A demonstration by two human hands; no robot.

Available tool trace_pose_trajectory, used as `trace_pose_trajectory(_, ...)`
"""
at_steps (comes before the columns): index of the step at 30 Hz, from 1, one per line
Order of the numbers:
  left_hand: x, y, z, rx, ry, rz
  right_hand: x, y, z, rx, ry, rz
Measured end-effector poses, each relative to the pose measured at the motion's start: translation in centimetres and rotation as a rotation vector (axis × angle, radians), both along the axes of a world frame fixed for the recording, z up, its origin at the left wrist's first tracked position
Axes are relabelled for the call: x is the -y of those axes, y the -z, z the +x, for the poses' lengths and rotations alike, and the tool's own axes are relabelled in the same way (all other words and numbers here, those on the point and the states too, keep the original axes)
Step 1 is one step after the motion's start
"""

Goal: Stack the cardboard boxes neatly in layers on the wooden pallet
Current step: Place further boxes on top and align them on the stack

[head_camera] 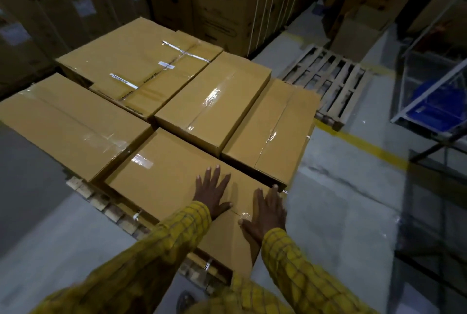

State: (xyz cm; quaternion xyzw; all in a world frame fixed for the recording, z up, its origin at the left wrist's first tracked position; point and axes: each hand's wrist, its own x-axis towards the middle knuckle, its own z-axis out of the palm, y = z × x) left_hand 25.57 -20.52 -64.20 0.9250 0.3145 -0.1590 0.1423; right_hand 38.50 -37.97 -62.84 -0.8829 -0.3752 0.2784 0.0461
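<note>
Several taped brown cardboard boxes lie flat in one layer on a wooden pallet (99, 200), whose blocks show under the front left edge. The nearest box (161, 182) lies at the front. My left hand (212, 192) lies flat on its top with fingers spread. My right hand (267, 212) presses flat on the same box near its right end, fingers straight. Behind it lie a left box (68, 124), a large back box (131, 61), a middle box (214, 101) and a right box (275, 131).
An empty wooden pallet (328, 83) lies on the floor at the back right, by a yellow floor line (366, 144). Tall strapped cartons (222, 2) form a wall behind. A metal frame with blue bins (434, 104) stands at the right. Grey concrete floor surrounds the stack.
</note>
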Motion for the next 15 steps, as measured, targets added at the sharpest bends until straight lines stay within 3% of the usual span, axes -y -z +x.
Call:
trace_pose_trajectory(10, -2.5, 1.3, 4.7, 0.170, -0.335, -0.020, -8.0, 0.1, 12.2, 0.112, -0.182, 0.109)
trace_pose_trajectory(15, -1.8, 3.2, 9.7, 0.296, -0.544, -0.037, -15.6, 1.8, 21.2, 0.154, -0.414, 0.107)
